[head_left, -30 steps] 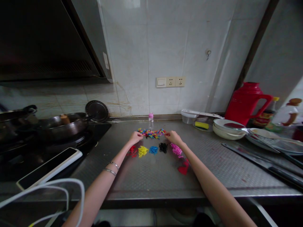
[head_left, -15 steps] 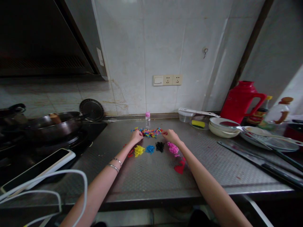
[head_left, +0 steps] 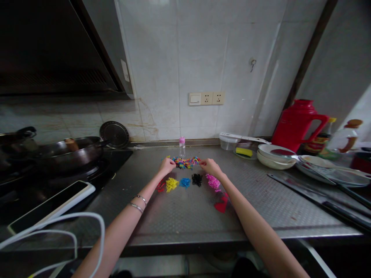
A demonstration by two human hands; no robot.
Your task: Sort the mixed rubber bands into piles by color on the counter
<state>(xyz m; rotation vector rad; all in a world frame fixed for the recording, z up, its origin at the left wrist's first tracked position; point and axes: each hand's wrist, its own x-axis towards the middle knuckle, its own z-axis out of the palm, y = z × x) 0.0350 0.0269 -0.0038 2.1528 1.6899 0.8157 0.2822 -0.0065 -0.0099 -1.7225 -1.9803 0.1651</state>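
A heap of small mixed-colour pieces lies on the steel counter near the wall. My left hand rests at the heap's left end with its fingers curled into the pieces. At the heap's right end my right hand is also curled, fingertips among the pieces. Nearer to me sit sorted small piles: red, yellow, blue, black and pink. A flat red piece lies beside my right forearm. What each hand pinches is too small to make out.
A tiny bottle with a pink cap stands behind the heap. Pans and a phone occupy the stove on the left. Bowls, a sponge dish, a red jug and long knives fill the right side.
Both hands stay at the two ends of the mixed heap. The view has shifted slightly; nothing else has visibly moved.
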